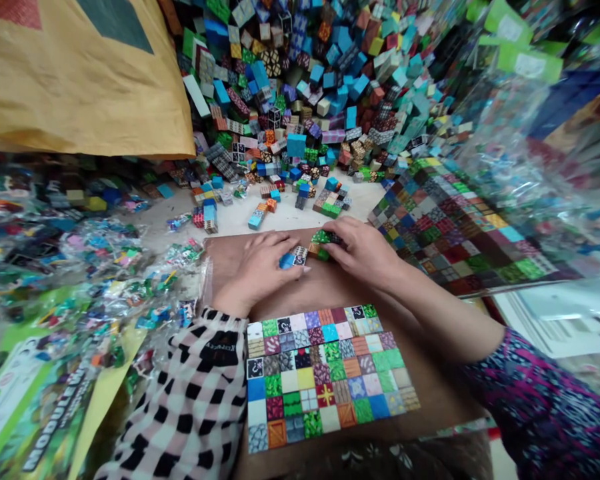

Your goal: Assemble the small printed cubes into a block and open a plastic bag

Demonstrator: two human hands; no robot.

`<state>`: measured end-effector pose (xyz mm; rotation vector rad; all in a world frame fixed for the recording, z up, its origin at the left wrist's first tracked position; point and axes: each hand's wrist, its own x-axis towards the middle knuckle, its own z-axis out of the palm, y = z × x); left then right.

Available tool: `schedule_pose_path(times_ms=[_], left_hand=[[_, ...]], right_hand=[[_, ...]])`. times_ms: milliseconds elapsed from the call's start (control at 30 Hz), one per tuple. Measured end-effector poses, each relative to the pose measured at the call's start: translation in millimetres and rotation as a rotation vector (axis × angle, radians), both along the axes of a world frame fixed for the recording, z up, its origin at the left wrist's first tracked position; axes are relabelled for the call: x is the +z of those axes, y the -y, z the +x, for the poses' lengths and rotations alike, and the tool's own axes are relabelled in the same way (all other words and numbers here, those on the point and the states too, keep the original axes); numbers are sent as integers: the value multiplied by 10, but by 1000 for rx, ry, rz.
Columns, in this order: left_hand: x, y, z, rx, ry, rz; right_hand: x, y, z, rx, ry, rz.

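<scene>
My left hand (260, 268) rests low over a brown board (230, 250), its thumb and fingers closed around a short piece of printed cubes (294, 257), blue at one end and black-and-white at the other. To its right, my right hand (363, 253) pinches several green and brown printed cubes (321, 244) between thumb and fingers. A narrow gap separates the two pieces. Nearer to me lies a flat mosaic of printed cubes (325, 380) in rows, its top rows slightly offset from those below. My fingers partly hide the held cubes.
A large heap of loose printed cubes (300, 100) fills the back. On the right a bigger mosaic of cubes (440, 227) leans at an angle. Small plastic-bagged pieces (145, 293) and green packaging (35, 413) lie left. A yellow-brown bag (90, 87) hangs over the back left.
</scene>
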<state>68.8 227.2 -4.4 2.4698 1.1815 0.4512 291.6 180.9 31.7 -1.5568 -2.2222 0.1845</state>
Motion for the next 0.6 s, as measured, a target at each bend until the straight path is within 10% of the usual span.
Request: schedule_pose_path(times_ms=[600], left_hand=[[174, 44, -5, 151, -101, 21]], right_hand=[[-136, 239, 111, -25, -144, -8]])
